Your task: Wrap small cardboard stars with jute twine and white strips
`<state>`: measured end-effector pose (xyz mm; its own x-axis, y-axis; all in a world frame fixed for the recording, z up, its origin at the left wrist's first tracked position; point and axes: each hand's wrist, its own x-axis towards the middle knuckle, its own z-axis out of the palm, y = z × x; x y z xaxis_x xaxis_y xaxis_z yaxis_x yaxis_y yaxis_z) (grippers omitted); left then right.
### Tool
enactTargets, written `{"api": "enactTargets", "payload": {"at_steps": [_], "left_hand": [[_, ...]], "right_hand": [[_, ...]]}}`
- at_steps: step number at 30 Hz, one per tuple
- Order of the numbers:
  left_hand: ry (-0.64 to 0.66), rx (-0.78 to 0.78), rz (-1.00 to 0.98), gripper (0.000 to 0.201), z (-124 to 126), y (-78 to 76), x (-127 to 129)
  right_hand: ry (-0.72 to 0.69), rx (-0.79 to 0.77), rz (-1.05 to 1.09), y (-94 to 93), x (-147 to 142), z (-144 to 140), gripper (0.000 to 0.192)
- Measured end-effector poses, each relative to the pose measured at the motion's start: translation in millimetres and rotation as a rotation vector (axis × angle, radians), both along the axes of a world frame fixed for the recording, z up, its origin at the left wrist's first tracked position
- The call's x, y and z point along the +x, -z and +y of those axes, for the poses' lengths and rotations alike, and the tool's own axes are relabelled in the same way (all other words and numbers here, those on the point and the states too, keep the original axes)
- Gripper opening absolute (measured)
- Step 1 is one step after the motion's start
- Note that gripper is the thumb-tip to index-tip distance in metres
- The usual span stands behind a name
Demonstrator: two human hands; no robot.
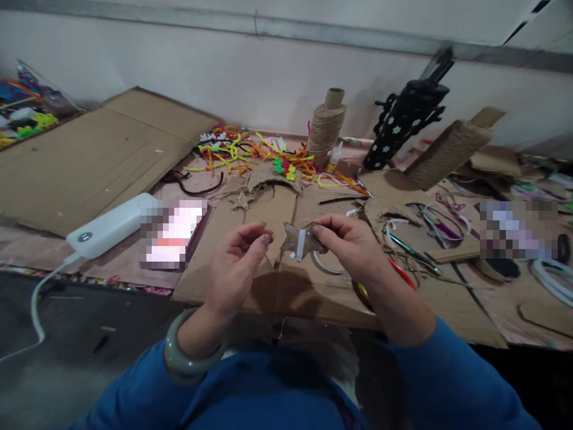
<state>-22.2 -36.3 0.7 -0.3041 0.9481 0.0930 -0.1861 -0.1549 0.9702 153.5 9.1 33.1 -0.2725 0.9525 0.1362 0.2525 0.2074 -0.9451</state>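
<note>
My right hand [353, 239] pinches a small star-shaped cardboard piece [293, 239] by its right side, thumb on top. A white strip [301, 245] runs across the star. Left of the star, apart from it, is my left hand [237, 263], with its fingers curled and the thumb against them; whatever lies between the fingertips is too small to make out. Beyond the hands, a twine-wrapped crescent [273, 175] with green, red and yellow flowers lies beside a twine-wrapped star [240, 201]. Under both hands is a cardboard sheet [313, 298].
Left are a white power bank [116, 224], a phone [176, 233] and a large cardboard sheet [111, 149]. Behind stand twine spools [326, 128], a glue bottle [334, 158] and a black flowered holder [398, 122]. Pipe cleaners [237, 149] are heaped nearby; a teal pen [412, 251] lies right.
</note>
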Motion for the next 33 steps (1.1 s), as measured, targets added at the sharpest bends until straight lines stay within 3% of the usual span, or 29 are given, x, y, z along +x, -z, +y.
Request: {"api": "enactTargets", "payload": {"at_steps": [2, 4, 7, 14, 23, 33], "left_hand": [[-0.074, 0.060, 0.153, 0.012, 2, -10.5, 6], [0.000, 0.058, 0.256, 0.007, 6, -19.8, 15], [0.151, 0.023, 0.260, 0.011, 16, -26.7, 30], [0.242, -0.062, 0.122, 0.016, 33, -14.0, 39], [0.295, -0.182, -0.039, 0.018, 39, -4.6, 35], [0.341, -0.185, -0.128, 0.016, 40, 0.4, 35]], "right_hand": [[0.081, 0.089, 0.014, 0.7, 1, 0, 0.016], [0.128, 0.174, 0.018, 3.0, 2, 0, 0.015], [0.168, 0.337, -0.031, 8.6, 3, 0, 0.012], [0.145, 0.609, -0.217, 21.1, 6, 2, 0.014], [0.158, 0.644, -0.283, 24.6, 4, 3, 0.016], [0.152, 0.624, -0.272, 26.7, 5, 2, 0.017]]}}
